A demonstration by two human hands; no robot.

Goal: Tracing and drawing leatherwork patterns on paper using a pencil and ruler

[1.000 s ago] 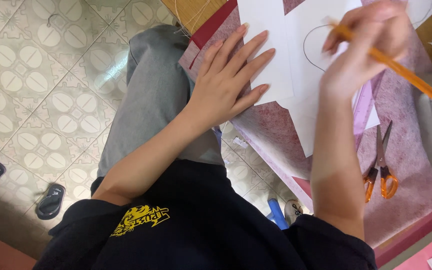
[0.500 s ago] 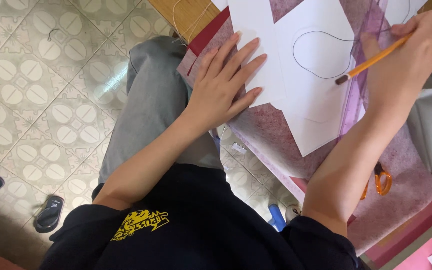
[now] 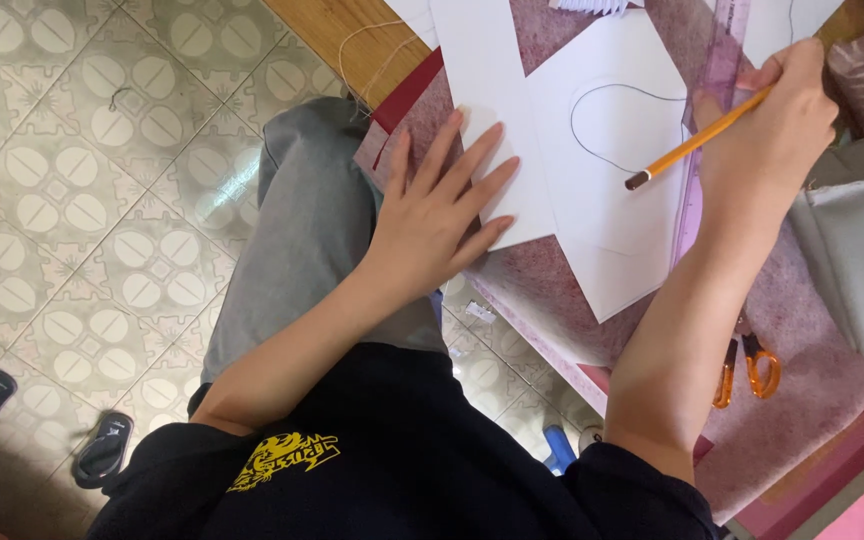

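Since a moment ago my right hand [image 3: 767,130] has lifted the pencil [image 3: 697,139] off the drawn curve. From my head view, it grips the pencil above the white paper [image 3: 612,200]. My left hand [image 3: 442,215] lies flat, fingers spread, pressing the paper onto the surface [image 3: 802,390]. Orange scissors [image 3: 747,365] lie beside my right forearm.

Left hand [image 3: 432,215] on paper [image 3: 612,200]; scissors [image 3: 747,365] right, beside ruler [image 3: 707,110].

The left hand [image 3: 439,215] is pressing flat on white paper [image 3: 607,200] while the right hand [image 3: 767,130] is gripping a yellow pencil [image 3: 697,138] beside orange scissors [image 3: 749,367] on the desk [image 3: 802,400].
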